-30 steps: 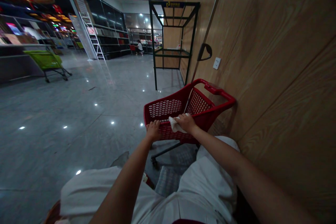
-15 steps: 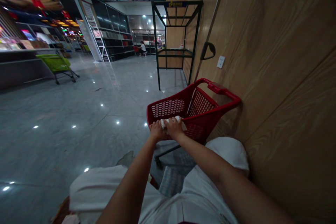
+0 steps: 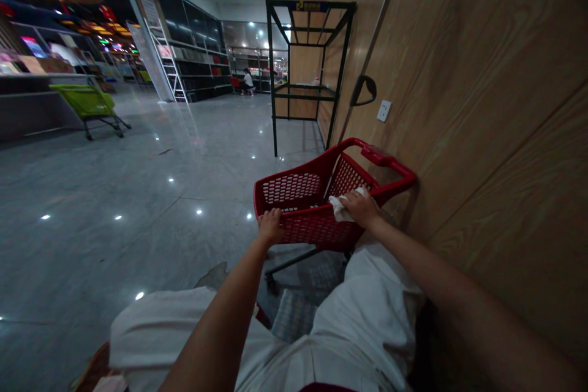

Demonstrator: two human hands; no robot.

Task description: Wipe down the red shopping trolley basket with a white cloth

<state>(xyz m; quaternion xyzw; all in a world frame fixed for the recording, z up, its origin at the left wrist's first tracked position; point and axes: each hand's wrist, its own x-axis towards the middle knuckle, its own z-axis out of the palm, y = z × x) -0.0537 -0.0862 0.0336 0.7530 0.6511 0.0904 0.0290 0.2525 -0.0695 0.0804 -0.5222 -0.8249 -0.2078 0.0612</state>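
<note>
In front of me stands a red plastic shopping cart (image 3: 303, 229) with perforated sides and a raised handle at its right end. My left hand (image 3: 271, 225) is closed over the near rim by the cart's left corner. Farther right along the same rim, my right hand (image 3: 361, 205) presses a white cloth (image 3: 340, 208) onto the edge, its fingers wrapped over it. Part of the cloth hangs down the outer side. A grey-blue checked cloth (image 3: 294, 316) lies low between my knees.
A wood-panelled wall (image 3: 482, 135) runs close along my right, with a socket (image 3: 384, 111) on it. Beyond the cart stands a dark metal frame rack (image 3: 305, 97). A green cart (image 3: 89, 101) is at far left. A person (image 3: 248, 82) crouches by distant shelves.
My right hand has slid right along the near rim, carrying the white cloth away from my left hand. The left hand stays near the cart's left corner.
</note>
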